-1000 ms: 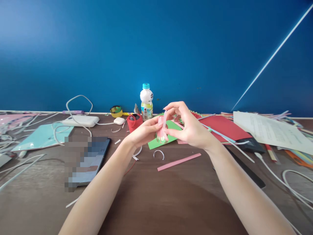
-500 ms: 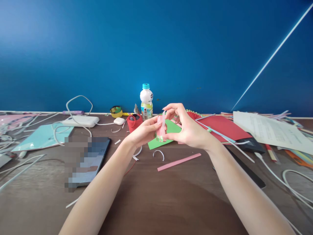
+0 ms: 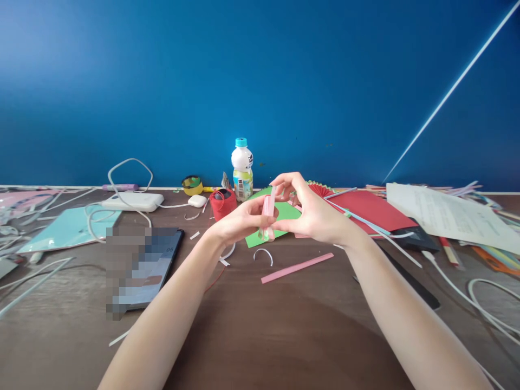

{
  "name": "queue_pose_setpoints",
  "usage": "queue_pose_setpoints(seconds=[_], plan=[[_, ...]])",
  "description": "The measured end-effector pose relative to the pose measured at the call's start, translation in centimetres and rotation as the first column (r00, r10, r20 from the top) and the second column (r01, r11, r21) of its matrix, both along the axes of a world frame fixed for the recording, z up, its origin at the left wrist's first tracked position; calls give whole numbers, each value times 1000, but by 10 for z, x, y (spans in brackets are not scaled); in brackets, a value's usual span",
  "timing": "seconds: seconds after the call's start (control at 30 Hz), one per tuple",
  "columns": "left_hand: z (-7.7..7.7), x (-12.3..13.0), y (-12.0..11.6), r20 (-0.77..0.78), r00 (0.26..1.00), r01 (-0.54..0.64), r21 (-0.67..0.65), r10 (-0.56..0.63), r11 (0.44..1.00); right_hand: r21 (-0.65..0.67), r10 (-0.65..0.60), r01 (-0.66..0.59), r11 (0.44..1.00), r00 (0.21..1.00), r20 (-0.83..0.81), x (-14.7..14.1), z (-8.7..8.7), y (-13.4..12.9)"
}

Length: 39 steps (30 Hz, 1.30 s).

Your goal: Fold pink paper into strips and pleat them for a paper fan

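Observation:
Between my hands, above a green paper sheet (image 3: 252, 238), is a small pink and green paper piece (image 3: 267, 216) with a pale pink strip standing along its right side. My left hand (image 3: 239, 221) grips the piece from the left, thumb over its front. My right hand (image 3: 312, 216) has thumb and forefinger curved round the right side, the forefinger at the strip's top and the thumb near its lower part. A flat pink strip (image 3: 297, 268) lies on the table in front of the hands, beside a curled white strip (image 3: 264, 254).
Behind stand a bottle (image 3: 242, 169) and a red roll (image 3: 222, 203). On the left are a phone (image 3: 152, 271), a white power bank (image 3: 134, 202) and cables. Red paper (image 3: 374, 211), a printed sheet (image 3: 450, 216) and a black device (image 3: 418, 238) lie on the right.
My left thumb has moved lower on the paper piece, and the pale pink strip now lies closer against it. My right hand has barely moved.

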<state>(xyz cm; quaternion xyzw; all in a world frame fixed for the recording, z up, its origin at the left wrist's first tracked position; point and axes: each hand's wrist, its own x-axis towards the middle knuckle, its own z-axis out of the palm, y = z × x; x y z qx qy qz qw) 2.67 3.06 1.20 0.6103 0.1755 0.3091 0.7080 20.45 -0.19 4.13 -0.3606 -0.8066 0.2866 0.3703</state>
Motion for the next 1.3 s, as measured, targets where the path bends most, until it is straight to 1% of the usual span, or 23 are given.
queue_pose_setpoints(seconds=[0.1, 0.23, 0.33, 0.47, 0.63, 0.73, 0.93, 1.03, 1.13, 1.3], plan=[[2, 0, -2, -54, 998, -20, 34, 22, 999, 8, -21, 21, 1000, 1000, -19, 1, 3, 0], [6, 2, -7, -166, 986, -9, 87, 23, 996, 65, -129, 136, 989, 987, -92, 1, 4, 3], [10, 3, -10, -234, 972, 3, 127, 27, 992, 48, -184, 191, 980, 975, -122, 0, 3, 6], [12, 3, -13, -291, 957, 45, 147, 0, 988, 32, -185, 190, 981, 975, -121, 1, 2, 6], [10, 2, -14, -334, 942, 89, 167, -28, 982, 47, -180, 186, 981, 978, -106, 1, 3, 5], [8, 1, -13, -349, 937, 96, 165, -34, 982, 57, -185, 190, 980, 978, -93, 1, 3, 5], [6, 1, -13, -381, 924, 64, 225, 28, 972, 85, -201, 207, 975, 977, -72, 2, 4, 6], [6, 3, -13, -389, 920, 43, 226, 49, 973, 101, -203, 209, 973, 977, -68, 4, 4, 6], [5, 4, -12, -327, 944, 22, 195, 44, 981, 119, -192, 200, 973, 979, -73, 7, 6, 6], [2, 6, -10, -234, 972, 2, 119, 26, 993, 101, -145, 150, 983, 988, -54, 9, 8, 5]])
